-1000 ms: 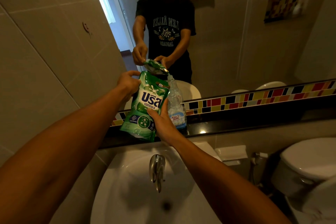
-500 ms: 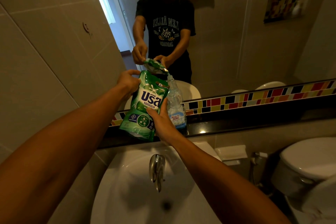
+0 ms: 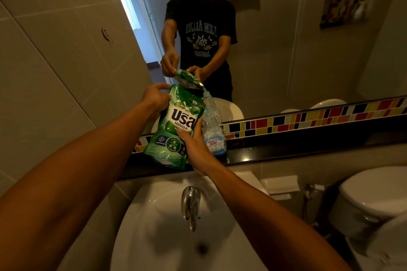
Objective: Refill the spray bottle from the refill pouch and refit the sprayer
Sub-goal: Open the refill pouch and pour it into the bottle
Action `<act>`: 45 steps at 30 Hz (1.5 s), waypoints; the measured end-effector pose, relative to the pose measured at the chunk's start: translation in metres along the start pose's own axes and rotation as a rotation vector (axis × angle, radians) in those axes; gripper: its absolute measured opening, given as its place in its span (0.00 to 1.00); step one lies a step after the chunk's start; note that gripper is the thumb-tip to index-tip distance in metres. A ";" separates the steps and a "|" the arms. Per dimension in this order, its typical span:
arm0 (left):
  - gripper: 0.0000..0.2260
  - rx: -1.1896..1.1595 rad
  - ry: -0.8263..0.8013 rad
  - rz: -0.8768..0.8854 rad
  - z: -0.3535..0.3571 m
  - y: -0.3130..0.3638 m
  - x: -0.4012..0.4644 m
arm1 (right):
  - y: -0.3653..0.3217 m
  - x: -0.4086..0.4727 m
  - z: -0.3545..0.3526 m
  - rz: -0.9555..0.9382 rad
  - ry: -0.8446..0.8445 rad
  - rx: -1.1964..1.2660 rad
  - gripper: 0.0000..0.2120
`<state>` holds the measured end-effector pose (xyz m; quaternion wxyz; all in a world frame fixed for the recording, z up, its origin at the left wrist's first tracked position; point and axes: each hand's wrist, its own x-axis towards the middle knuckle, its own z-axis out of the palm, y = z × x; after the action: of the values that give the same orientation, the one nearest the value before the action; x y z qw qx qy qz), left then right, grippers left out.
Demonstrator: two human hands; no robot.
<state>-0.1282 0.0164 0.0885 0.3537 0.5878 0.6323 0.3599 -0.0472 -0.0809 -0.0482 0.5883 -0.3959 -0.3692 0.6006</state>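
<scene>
1. Evidently the pour is the step in hand: the green pouch (image 3: 175, 126) is held up and tilted to the right, its top corner at the mouth of the bottle (image 3: 213, 126).
2. The bottle stands upright on the dark ledge (image 3: 286, 152) under the mirror (image 3: 275, 50), touching or just behind the pouch. Its neck is bare, so the sprayer is already off; I see no sprayer anywhere in view.
3. The left hand (image 3: 155, 97) is clamped on the pouch's upper left edge. The right hand (image 3: 195, 145) is closed on its lower right side, thumb across the front, just beside the bottle.
4. The clear bottle looks partly full; the exact level is hard to read behind its label. Whether liquid is running right now cannot be told.
5. The pouch looks plump, so I judge much of the refill is left to pour.
6. Left to do: finish the pour, set the pouch down, then find and refit the sprayer.
7. The sink (image 3: 154, 237) lies below and nearer, not under the bottle, so a spill would land on the ledge.
</scene>
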 end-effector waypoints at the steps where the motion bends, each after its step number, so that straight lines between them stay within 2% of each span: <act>1: 0.17 0.003 -0.001 0.000 0.000 0.000 0.000 | 0.000 0.000 0.000 0.000 0.005 0.000 0.44; 11: 0.17 0.013 0.005 0.015 -0.002 0.000 0.004 | 0.000 0.002 0.002 -0.003 0.009 0.017 0.44; 18: 0.17 0.011 0.006 0.003 -0.003 0.003 0.002 | 0.001 0.005 0.005 -0.001 0.002 0.022 0.49; 30: 0.17 0.018 -0.006 0.009 -0.002 0.005 0.004 | 0.005 0.010 0.006 -0.015 -0.004 0.025 0.52; 42: 0.17 0.008 -0.012 -0.002 -0.003 0.009 0.002 | 0.003 0.008 0.005 -0.018 -0.013 0.061 0.45; 45: 0.16 0.010 -0.011 0.000 -0.004 0.009 0.003 | 0.001 0.007 0.006 -0.010 -0.005 0.057 0.48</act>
<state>-0.1274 0.0201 0.0984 0.3544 0.5916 0.6320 0.3536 -0.0536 -0.0734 -0.0470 0.6016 -0.3755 -0.3554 0.6089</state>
